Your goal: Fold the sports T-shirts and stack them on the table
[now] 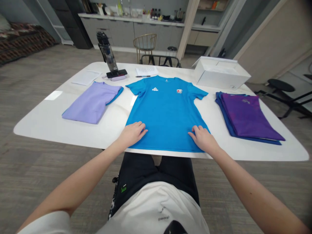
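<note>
We see left hand (133,134), right hand (204,139) half-curled on blue shirt (168,113), can't tell if pinching; we judge uneven pull could skew it

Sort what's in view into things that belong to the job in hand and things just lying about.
Part of the job, it seems:
- blue T-shirt under both hands
- folded lavender garment
- purple-topped garment stack

Apparently just lying about:
- handheld vacuum
- pen
- papers

Unclear: white box
</note>
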`<state>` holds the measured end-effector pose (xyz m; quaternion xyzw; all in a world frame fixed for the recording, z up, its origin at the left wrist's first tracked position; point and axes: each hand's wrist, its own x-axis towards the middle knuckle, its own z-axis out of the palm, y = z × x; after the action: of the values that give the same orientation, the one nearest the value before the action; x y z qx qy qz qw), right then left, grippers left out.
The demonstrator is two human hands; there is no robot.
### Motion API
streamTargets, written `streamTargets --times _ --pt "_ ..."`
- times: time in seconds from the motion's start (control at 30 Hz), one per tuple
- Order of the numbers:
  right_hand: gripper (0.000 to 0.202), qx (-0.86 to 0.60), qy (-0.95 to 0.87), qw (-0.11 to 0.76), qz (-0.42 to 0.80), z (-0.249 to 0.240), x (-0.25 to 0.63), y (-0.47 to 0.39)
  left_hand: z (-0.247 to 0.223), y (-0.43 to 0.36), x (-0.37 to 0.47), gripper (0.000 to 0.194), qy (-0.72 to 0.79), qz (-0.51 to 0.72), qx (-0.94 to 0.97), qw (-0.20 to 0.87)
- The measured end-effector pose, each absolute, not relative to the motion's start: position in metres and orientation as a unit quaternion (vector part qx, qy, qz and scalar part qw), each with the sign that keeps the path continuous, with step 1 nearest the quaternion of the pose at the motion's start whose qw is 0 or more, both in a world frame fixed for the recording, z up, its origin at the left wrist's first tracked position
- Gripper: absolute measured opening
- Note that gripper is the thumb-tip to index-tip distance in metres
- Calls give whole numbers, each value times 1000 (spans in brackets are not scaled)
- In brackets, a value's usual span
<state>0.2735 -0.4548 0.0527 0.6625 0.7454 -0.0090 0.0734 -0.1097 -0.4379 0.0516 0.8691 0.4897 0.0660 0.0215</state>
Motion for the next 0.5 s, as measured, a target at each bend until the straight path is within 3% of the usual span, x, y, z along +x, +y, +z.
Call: streamTargets --times 0.27,0.5 --pt "45 679 714 117 -122 62 293 -451 34 -425 -87 48 522 41 850 54" --pt "36 670 739 -68 -10 55 299 -341 30 -332 -69 42 505 143 851 28"
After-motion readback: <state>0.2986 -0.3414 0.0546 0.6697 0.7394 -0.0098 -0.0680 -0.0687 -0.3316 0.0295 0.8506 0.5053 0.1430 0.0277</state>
